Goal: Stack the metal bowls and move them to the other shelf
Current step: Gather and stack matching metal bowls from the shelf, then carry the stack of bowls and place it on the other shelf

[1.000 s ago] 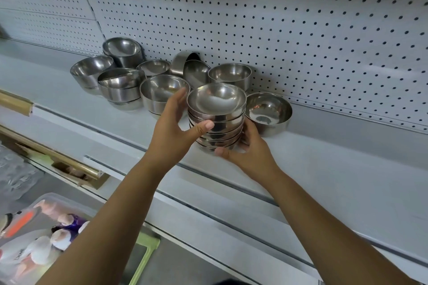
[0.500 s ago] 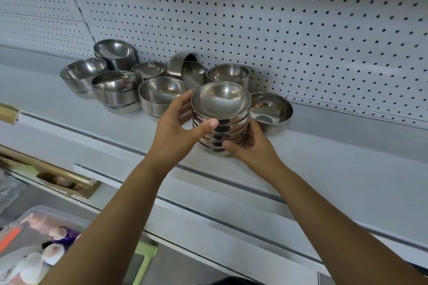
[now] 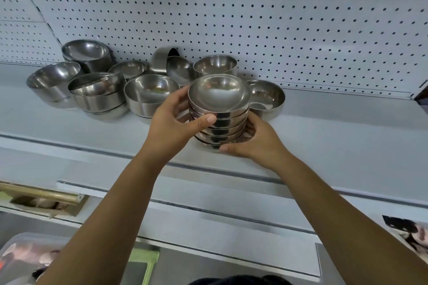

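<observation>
A stack of several nested metal bowls [image 3: 220,97] is in the middle of the white shelf [image 3: 335,136]. My left hand [image 3: 173,122] grips its left side, thumb across the front. My right hand [image 3: 257,141] cups its lower right side and base. Whether the stack rests on the shelf or is lifted just off it, I cannot tell. More metal bowls stand behind and to the left: a single bowl [image 3: 266,97] at the right, one [image 3: 215,66] behind, one [image 3: 150,93] beside my left hand, a short stack [image 3: 97,92], and others [image 3: 85,53] further left.
A white pegboard wall [image 3: 278,18] backs the shelf. A tilted metal cup [image 3: 162,59] leans against it. Lower shelf edges [image 3: 208,194] run below my arms. A brass rail [image 3: 39,193] and a clear bin [image 3: 25,259] with items sit at lower left.
Both hands keep their hold on the stack; my right hand has slid lower around its base. The view has shifted slightly, and the stack sits a little nearer the shelf's front.
</observation>
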`<action>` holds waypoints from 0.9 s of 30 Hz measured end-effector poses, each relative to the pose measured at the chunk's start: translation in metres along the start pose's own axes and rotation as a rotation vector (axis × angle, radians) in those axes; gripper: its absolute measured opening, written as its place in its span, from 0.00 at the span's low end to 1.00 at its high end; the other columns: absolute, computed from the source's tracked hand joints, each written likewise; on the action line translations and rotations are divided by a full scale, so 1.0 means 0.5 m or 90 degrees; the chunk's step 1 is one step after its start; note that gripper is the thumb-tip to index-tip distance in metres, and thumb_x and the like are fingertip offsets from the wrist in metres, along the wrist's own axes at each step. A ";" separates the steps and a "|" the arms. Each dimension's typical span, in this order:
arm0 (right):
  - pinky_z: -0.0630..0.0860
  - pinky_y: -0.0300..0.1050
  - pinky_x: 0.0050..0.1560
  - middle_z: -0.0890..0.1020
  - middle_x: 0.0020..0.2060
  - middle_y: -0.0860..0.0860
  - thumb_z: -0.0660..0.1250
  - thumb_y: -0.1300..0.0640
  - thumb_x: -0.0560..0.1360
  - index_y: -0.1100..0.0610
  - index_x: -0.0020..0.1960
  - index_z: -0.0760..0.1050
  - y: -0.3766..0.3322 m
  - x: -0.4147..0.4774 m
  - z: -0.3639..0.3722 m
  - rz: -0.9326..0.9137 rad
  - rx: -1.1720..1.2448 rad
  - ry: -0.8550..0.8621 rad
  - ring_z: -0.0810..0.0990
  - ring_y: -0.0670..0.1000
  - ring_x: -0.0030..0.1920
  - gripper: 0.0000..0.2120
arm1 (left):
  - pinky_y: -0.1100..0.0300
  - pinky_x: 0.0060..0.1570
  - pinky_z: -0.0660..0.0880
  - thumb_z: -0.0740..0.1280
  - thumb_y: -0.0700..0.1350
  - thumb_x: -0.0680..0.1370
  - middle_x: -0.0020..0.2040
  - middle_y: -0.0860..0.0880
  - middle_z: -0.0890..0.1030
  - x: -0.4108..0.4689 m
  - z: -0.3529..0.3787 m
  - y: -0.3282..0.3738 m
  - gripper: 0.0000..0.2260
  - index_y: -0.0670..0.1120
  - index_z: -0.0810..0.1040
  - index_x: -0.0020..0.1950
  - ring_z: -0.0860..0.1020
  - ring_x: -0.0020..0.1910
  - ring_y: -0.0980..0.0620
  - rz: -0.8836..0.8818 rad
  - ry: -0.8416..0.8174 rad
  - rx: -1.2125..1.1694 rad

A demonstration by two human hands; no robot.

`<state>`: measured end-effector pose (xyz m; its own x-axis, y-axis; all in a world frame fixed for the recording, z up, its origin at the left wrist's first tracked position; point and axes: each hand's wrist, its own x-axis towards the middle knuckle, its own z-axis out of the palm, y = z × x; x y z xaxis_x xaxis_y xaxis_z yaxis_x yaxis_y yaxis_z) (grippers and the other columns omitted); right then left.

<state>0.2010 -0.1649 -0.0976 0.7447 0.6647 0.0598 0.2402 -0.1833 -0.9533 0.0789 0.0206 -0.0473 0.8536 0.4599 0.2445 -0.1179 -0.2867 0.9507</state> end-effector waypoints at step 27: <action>0.80 0.63 0.63 0.85 0.59 0.51 0.86 0.64 0.61 0.50 0.69 0.75 0.038 -0.475 -0.362 0.044 0.064 0.359 0.82 0.55 0.62 0.40 | 0.53 0.64 0.78 0.82 0.52 0.66 0.65 0.57 0.80 -0.151 0.474 0.192 0.35 0.52 0.75 0.71 0.79 0.65 0.55 0.057 -0.283 -0.134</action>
<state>0.1415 -0.4575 -0.0763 0.9800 0.1599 0.1183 0.1389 -0.1248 -0.9824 0.1235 -0.2407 -0.0196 0.9636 0.0259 0.2660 -0.2616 -0.1122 0.9586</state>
